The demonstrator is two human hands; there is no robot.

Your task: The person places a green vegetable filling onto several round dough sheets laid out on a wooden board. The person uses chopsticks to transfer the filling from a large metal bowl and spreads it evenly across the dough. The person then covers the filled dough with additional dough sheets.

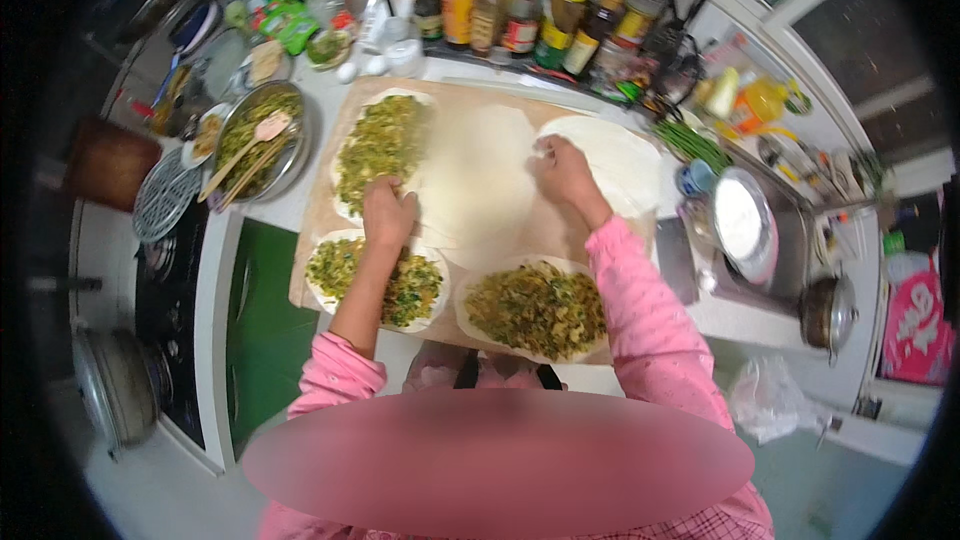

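A pale, thin dough sheet (480,187), partly blurred, spans the middle of a wooden board (562,236). Thumb and fingers of my right hand (566,169) pinch at its right edge, close to a pale dough round (611,157). My left hand (390,214) is at the sheet's left side, over the lower edge of a dough piece topped with chopped green-and-yellow filling (382,142); its fingertips are partly hidden. Below my left wrist lies a second filled dough round (424,285). Another round with heaped filling (536,307) sits at the board's front edge.
A metal bowl of filling (259,109) with a wooden spoon (266,131) and chopsticks stands left. Seasoning bottles (487,11) line the back, with eggs (346,73) before them. Green stalks (690,144) and a bowl of white powder (739,214) lie right, beside a sink.
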